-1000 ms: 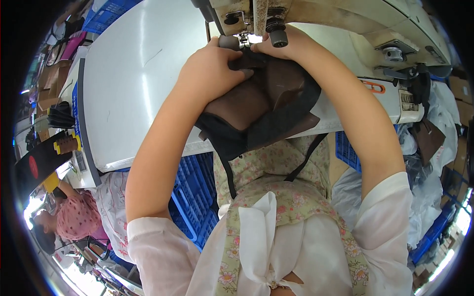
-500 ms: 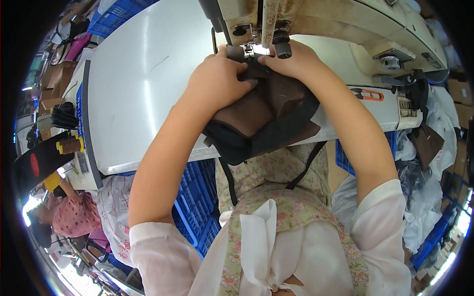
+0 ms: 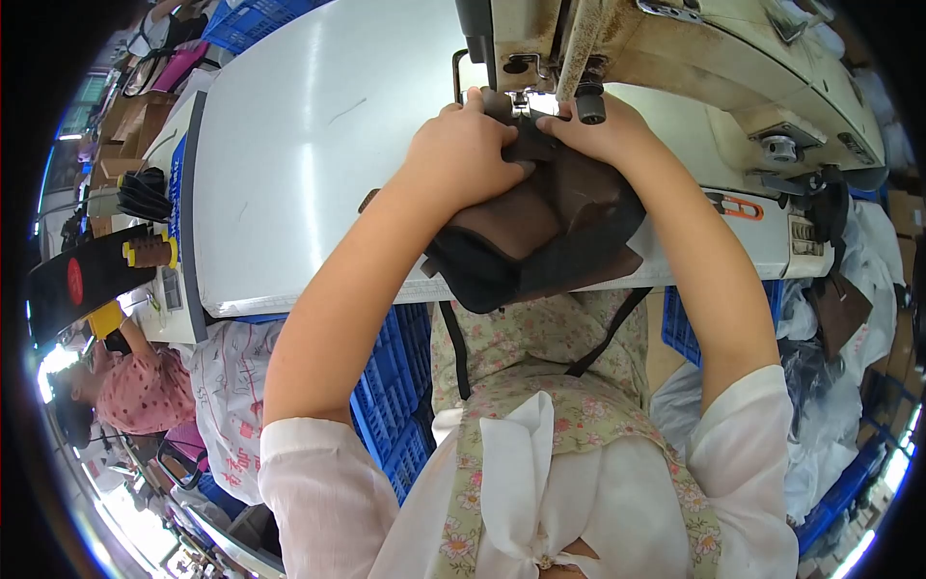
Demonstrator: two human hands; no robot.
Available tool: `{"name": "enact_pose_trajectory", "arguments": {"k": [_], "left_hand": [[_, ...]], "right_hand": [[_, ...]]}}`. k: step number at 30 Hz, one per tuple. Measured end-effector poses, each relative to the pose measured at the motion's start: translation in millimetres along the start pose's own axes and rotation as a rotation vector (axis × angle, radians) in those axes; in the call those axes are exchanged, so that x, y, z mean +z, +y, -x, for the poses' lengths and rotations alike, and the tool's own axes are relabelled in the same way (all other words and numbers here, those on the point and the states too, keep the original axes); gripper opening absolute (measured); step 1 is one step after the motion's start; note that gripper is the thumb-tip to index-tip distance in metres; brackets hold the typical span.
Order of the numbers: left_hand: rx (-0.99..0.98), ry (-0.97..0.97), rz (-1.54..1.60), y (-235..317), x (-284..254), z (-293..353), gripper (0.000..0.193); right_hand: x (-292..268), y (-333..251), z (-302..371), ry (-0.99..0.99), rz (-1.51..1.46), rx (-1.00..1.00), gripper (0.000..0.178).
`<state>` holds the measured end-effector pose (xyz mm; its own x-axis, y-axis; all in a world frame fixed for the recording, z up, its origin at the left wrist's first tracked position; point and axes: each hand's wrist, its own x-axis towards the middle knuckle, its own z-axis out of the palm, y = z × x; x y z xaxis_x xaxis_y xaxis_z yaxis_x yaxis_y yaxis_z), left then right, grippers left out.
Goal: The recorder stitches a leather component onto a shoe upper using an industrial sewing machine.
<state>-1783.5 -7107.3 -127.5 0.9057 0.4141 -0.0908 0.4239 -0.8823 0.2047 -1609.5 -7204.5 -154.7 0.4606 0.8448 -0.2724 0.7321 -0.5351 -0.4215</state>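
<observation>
Upper centre of frame: brown-and-black fabric piece [image 3: 540, 275] over the near edge of the white desk [image 3: 280, 203], far end at the presser foot [image 3: 522, 102] of the sewing machine [image 3: 704, 58]. Left hand [image 3: 468, 152] grips its left side, thumb on top. Right hand [image 3: 608, 127] pinches the right side, fingertips partly hidden. Orange-edged tool [image 3: 743, 208] beside right forearm.

Worktop [image 3: 280, 193], left edge inward: open passage
Far right corner: sewing machine [image 3: 694, 48] overhangs, blocking reach
Near edge, middle: dark fabric [image 3: 579, 259] in the way
</observation>
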Motion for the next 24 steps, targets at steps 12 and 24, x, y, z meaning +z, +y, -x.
{"name": "enact_pose_trajectory", "arguments": {"k": [12, 24], "left_hand": [[-0.008, -0.012, -0.031, 1.3, -1.9, -0.5, 0.044], [-0.011, -0.017, -0.028, 0.5, -2.2, -0.6, 0.043]], "right_hand": [[-1.2, -3.1, 0.4, 0.001, 0.028, 0.001, 0.042], [-3.1, -5.0, 4.5, -0.002, -0.009, 0.014, 0.041]]}}
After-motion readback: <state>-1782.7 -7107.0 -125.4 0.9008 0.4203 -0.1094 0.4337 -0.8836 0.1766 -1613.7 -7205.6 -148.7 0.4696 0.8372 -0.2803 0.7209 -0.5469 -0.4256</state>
